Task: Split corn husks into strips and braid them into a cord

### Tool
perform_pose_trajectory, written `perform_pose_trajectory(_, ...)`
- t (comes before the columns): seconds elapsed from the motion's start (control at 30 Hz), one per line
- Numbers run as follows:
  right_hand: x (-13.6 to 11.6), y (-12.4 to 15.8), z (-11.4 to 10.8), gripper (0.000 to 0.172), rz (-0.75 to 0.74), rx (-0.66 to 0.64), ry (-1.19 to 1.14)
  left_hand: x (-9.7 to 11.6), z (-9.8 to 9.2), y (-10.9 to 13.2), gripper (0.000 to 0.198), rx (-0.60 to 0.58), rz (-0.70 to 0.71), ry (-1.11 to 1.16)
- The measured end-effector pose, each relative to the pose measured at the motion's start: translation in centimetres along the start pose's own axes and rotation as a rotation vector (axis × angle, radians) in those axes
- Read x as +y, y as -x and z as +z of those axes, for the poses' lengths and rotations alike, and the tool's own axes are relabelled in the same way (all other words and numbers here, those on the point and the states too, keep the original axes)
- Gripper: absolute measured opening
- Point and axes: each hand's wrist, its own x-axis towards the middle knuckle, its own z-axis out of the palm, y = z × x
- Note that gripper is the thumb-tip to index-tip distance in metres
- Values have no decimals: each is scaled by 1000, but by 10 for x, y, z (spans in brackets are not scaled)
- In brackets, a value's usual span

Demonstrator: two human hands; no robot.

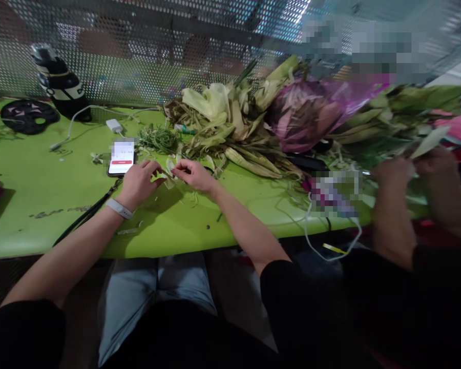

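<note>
My left hand (138, 182) and my right hand (194, 174) meet over the green table (42, 205), both pinched on a small pale strip of husk (170, 173) held between them. A white band sits on my left wrist. Just left of my left hand lies a phone (121, 159) with a lit screen. Behind my hands is a small heap of thin green shreds (158, 138) and a big pile of pale green husks and leaves (234, 123).
Another person's two hands (411, 166) work on leafy stalks at the right, beside a purple plastic bag (311, 115). A black-and-white bottle (59, 82) and a black round disc (28, 115) stand at the back left, with a white charger and cable (113, 124). Perforated metal mesh closes the back.
</note>
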Motion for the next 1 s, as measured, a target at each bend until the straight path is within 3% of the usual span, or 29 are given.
perform_pose_trajectory(0.2, 3, -1, 2, 42, 14, -138, -109, 1, 0, 1, 17, 54, 56, -151)
perform_pose_trajectory(0.4, 2, -1, 1, 29, 42, -124, -167, 3, 1, 3, 15, 87, 156, -163)
perform_pose_trajectory(0.63, 4, 0, -2, 19, 55, -109, -213, 4, 0, 5, 23, 186, 174, -107)
perform_pose_trajectory(0.87, -2, 2, 0, 26, 70, -150, -302, 5, -1, 4, 22, 213, 306, -174)
perform_pose_trajectory(1.0, -5, 2, -2, 31, 82, -89, -300, 5, -1, 4, 24, 197, 309, -108)
